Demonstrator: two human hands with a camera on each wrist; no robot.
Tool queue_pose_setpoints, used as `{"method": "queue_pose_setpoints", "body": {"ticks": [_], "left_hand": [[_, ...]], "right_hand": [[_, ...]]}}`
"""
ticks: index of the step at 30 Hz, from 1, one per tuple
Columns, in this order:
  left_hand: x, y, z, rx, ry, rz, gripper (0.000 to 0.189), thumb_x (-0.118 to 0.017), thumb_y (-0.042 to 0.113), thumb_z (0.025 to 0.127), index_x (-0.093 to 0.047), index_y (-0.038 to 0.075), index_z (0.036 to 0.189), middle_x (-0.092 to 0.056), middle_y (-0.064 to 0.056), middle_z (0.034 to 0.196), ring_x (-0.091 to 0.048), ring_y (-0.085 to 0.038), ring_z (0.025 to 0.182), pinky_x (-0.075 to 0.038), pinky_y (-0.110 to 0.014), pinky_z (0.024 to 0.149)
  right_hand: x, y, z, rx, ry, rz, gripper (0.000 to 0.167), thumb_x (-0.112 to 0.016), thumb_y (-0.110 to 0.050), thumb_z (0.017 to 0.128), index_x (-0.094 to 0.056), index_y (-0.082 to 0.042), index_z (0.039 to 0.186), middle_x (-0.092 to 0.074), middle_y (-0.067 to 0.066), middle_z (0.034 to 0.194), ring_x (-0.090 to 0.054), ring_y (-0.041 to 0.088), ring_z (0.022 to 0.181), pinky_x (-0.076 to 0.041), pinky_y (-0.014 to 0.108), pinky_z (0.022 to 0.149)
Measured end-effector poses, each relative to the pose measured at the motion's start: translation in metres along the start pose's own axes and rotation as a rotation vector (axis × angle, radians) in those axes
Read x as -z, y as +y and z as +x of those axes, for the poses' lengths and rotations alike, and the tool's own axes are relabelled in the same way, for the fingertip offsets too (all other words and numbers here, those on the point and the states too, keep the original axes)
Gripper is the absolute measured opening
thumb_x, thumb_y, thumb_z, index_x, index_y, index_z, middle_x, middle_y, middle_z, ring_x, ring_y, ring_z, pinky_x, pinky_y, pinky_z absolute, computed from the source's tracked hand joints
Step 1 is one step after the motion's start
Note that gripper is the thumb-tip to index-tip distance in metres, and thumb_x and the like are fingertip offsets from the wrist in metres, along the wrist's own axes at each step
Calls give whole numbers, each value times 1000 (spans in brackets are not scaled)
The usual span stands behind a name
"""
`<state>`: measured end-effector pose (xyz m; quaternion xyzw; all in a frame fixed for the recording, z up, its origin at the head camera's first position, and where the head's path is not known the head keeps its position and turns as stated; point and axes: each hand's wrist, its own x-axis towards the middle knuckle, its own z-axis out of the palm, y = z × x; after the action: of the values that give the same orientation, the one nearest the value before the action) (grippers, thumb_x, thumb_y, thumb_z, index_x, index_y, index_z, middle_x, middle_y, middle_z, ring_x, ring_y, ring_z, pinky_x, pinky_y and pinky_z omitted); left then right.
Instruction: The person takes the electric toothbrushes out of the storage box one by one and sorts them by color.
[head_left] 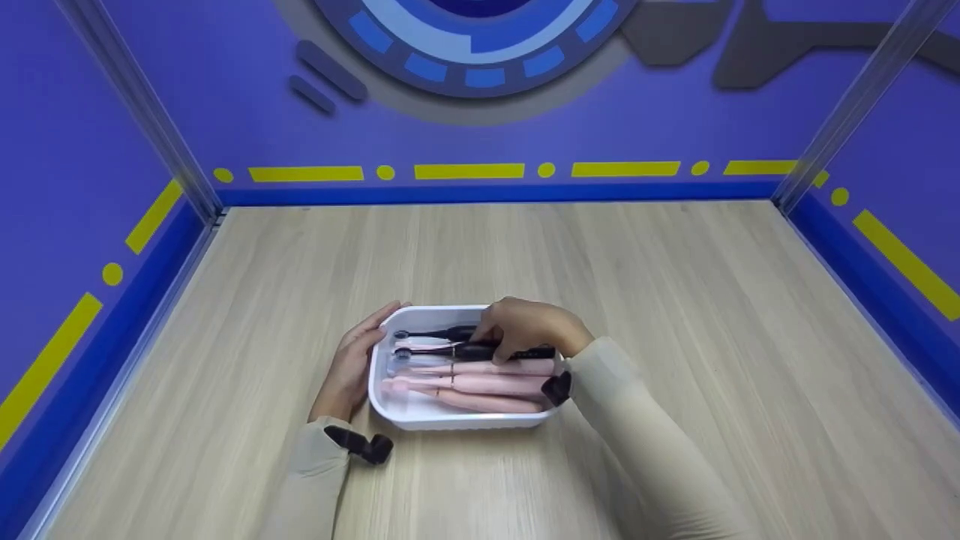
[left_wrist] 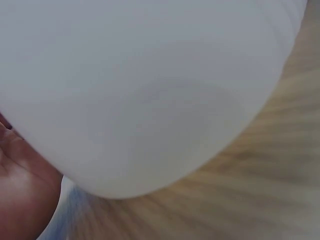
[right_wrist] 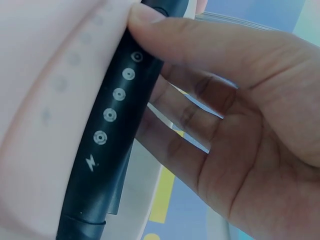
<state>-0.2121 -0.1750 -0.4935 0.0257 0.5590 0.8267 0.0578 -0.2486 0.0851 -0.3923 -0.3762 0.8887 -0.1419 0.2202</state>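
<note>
A white plastic bin [head_left: 472, 421] stands on the wooden table with several electric toothbrushes lying in it, black ones at the back and pink ones at the front. My left hand [head_left: 352, 365] holds the bin's left end, the thumb at the rim. My right hand [head_left: 531, 328] reaches in over the far right side, its thumb and fingers pinching a black electric toothbrush [right_wrist: 112, 115] by its handle. Another black toothbrush [head_left: 439, 334] lies behind it, partly hidden by that hand. Pink electric toothbrushes [head_left: 495, 385] lie side by side in front. In the left wrist view the bin's wall [left_wrist: 150, 100] covers most of the picture.
Light wooden table [head_left: 675, 300] surrounds the bin. Purple panels with yellow markings [head_left: 469, 172] close off the back and both sides, with metal posts [head_left: 142, 112] at the corners. Black wrist cameras [head_left: 379, 448] sit on both sleeves, close to the bin.
</note>
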Motion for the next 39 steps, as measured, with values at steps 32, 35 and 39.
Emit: {"method": "queue_pose_setpoints", "body": {"ticks": [32, 35, 39], "left_hand": [[-1, 0, 0, -10, 20, -19, 48, -32, -3, 95, -36, -7, 143, -41, -19, 148, -46, -14, 132, -35, -26, 113], [-1, 0, 1, -9, 25, -18, 48, -32, -3, 95, -37, -7, 143, -41, -19, 148, -44, -16, 134, -33, -28, 114], [-1, 0, 1, -3, 27, -15, 48, -32, -3, 96, -37, -7, 143, -41, -19, 149, -42, -17, 136, -32, -29, 115]], "right_hand": [[7, 5, -9, 85, 15, 90, 42, -78, -5, 74, -71, -8, 115, -73, 8, 98, -66, 15, 89, -55, 26, 80], [8, 5, -9, 81, 16, 93, 42, -77, -6, 75, -70, -8, 116, -73, 7, 99, -65, 15, 91, -55, 27, 81], [8, 6, -10, 65, 23, 108, 43, -76, -6, 76, -69, -8, 118, -73, 8, 104, -66, 16, 96, -56, 30, 85]]}}
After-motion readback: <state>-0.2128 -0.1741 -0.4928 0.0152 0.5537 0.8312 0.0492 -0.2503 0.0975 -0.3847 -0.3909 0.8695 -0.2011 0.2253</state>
